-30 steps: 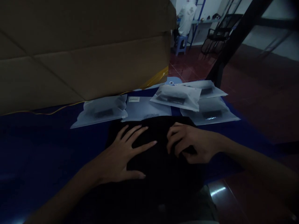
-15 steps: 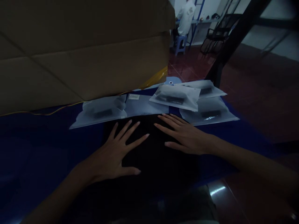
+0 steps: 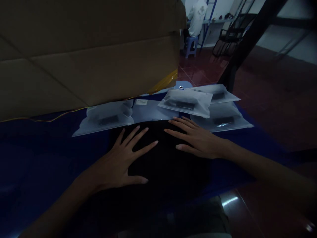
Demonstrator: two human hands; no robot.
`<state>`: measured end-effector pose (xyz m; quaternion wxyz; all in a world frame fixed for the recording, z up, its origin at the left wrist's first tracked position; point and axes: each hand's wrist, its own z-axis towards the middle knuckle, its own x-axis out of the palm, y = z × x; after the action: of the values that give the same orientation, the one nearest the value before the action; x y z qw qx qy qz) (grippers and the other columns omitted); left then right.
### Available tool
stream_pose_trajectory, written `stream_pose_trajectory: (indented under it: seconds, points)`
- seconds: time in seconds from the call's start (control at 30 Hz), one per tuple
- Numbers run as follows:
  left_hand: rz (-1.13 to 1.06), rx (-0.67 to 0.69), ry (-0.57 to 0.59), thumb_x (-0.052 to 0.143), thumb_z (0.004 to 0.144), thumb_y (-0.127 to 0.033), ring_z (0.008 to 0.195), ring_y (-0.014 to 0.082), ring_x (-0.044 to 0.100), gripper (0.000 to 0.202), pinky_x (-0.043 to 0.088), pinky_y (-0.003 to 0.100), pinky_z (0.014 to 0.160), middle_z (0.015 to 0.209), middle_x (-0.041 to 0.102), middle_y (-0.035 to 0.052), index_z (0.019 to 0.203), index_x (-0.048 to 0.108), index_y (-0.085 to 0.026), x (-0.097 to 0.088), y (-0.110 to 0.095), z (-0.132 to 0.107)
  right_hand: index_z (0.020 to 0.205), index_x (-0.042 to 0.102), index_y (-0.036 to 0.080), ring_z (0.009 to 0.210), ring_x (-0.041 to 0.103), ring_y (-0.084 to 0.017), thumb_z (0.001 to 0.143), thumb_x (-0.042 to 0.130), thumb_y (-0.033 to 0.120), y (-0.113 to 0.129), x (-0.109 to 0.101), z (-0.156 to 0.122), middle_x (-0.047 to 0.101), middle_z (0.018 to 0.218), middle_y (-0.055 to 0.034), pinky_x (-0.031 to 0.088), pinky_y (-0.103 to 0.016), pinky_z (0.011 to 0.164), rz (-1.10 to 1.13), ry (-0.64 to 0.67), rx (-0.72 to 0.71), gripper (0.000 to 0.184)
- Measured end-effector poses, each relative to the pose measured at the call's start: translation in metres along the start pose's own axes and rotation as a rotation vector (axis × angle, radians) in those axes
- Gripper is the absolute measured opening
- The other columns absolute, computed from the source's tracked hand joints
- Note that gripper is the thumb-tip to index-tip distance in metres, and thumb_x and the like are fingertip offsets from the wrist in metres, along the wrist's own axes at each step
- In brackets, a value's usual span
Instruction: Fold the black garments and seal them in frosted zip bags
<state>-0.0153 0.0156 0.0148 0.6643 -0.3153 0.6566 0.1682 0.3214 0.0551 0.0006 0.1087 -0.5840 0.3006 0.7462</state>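
Your fingers (image 3: 135, 137) are spread wide on both hands, holding nothing and lying flat on the black cloth (image 3: 163, 165), which sits on the blue bench (image 3: 37, 158) in front of you. From the left: a cardboard box (image 3: 84, 56) looms over the far bench edge, your left hand (image 3: 115, 162) rests mid-cloth, and a frosted bag (image 3: 106, 117) and pale sleeve (image 3: 151, 110) lie beyond. Your right hand (image 3: 198, 140) rests on the cloth's far right part, fingertips just short of three overlapping bags (image 3: 185, 103).
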Motion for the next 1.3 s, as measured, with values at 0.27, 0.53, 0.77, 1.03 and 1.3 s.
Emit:
stream_pose_trajectory:
  seconds: [0.27,0.53,0.77,1.03,1.3]
  points:
    - [-0.017,0.198,-0.227,0.063,0.101,-0.041,0.135,0.0331,0.056,0.048,0.05,0.048,0.109,0.147,0.059,0.0143,0.145,0.058,-0.023,-0.015,-0.018,0.001,0.099,0.07,0.019,0.074,0.068,-0.015,0.099,0.061,0.021,0.012,-0.019,0.003,0.074,0.086,-0.0039,0.054,-0.028,0.068,0.188,-0.446,-0.19,0.009]
    - [-0.095,0.241,-0.097,0.066,0.097,-0.044,0.089,0.0227,0.067,0.028,0.051,0.037,0.082,0.109,0.07,0.0072,0.111,0.065,-0.02,-0.01,-0.027,0.002,0.087,0.065,0.02,0.071,0.06,-0.012,0.089,0.074,0.029,0.009,-0.035,0.001,0.064,0.083,0.0014,0.045,-0.025,0.063,0.382,0.243,-0.109,0.013]
    - [-0.115,0.199,-0.052,0.075,0.086,-0.024,0.094,0.0221,0.063,0.025,0.047,0.036,0.081,0.113,0.065,0.0054,0.107,0.062,-0.021,-0.009,-0.028,0.002,0.116,0.065,0.023,0.095,0.062,-0.021,0.075,0.088,0.053,0.009,-0.032,-0.001,0.065,0.11,-0.0039,0.051,-0.034,0.081,0.38,0.325,-0.075,0.057]
    - [-0.322,0.199,0.083,0.077,0.085,-0.02,0.089,0.0187,0.06,0.015,0.048,0.036,0.088,0.101,0.066,-0.0015,0.091,0.063,-0.024,-0.014,-0.04,-0.001,0.149,0.054,0.04,0.102,0.055,-0.025,0.057,0.098,0.055,0.011,-0.034,-0.003,0.054,0.12,-0.0046,0.047,-0.041,0.089,0.332,0.436,-0.261,0.103]
    - [-0.376,0.08,0.203,0.087,0.076,-0.031,0.119,0.0269,0.06,0.027,0.039,0.047,0.121,0.123,0.066,0.0026,0.098,0.072,-0.027,-0.027,-0.055,-0.003,0.1,0.076,0.024,0.1,0.052,-0.02,0.078,0.084,0.019,0.019,-0.023,-0.001,0.055,0.112,-0.005,0.042,-0.039,0.094,0.318,0.244,-0.196,0.024]
